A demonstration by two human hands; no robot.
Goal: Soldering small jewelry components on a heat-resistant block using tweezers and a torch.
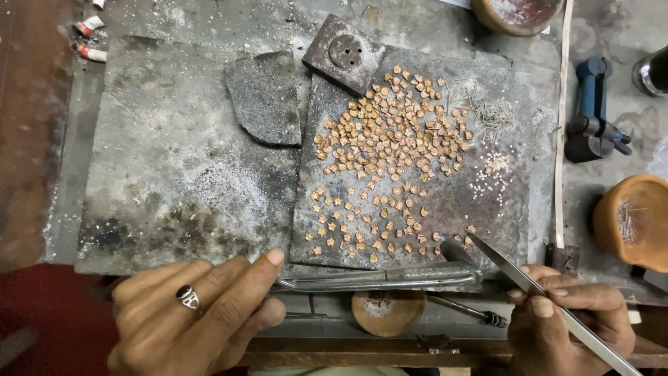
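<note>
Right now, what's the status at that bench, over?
Left hand on metal torch pipe. Right hand holds tweezers, tips at small copper-coloured pieces on slate slab. Nothing in between.

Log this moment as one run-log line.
left hand holds metal blowpipe | right hand holds tweezers | tips near copper pieces on slab

Matt, rough grey slab point(174, 160) carries dull coppery metal bits point(390, 132); smooth, shiny steel tweezers point(536, 289); matt clay bowl point(630, 223).
</note>
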